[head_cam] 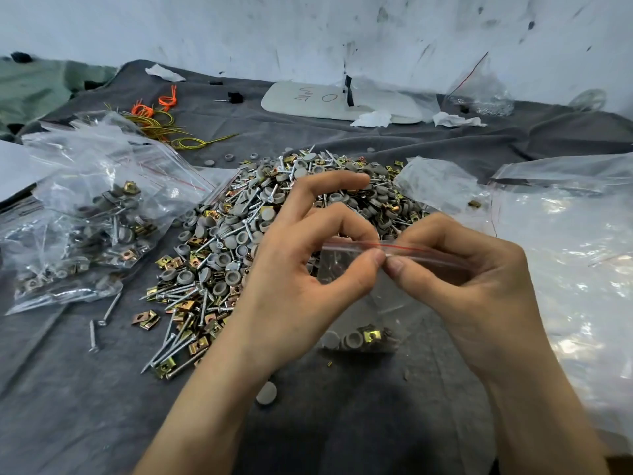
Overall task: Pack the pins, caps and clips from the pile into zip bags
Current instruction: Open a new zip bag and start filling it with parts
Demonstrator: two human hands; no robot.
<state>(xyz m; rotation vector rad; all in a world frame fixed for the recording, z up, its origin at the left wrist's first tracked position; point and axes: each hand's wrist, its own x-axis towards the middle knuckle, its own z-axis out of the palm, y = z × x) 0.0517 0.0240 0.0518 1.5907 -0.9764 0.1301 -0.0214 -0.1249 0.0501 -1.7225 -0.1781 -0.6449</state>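
Over the grey cloth: one zip bag held at its seal by both hands

Between the two hands, a clear zip bag hangs in front of the pile, its lower end on the grey cloth.
- Left hand: thumb and forefinger pinch the bag's red-lined seal strip; the other fingers are raised and curved above the pile.
- Right hand: thumb and curled fingers grip the same strip, its thumb tip just beside the left thumb tip.
- Bag contents: a few grey caps and one brass clip, gathered at the bottom.
- Pile: mixed pins, grey caps and brass clips, spread across the middle of the cloth.
- Filled bags: heaped to the left of the pile, holding the same parts.
- Empty bags: a loose clear stack to the right.
- Stray cap: alone on the cloth, beside the left forearm.
- Far side: orange and yellow wire ties, a white board with markings, crumpled tissue, all near the scuffed wall.
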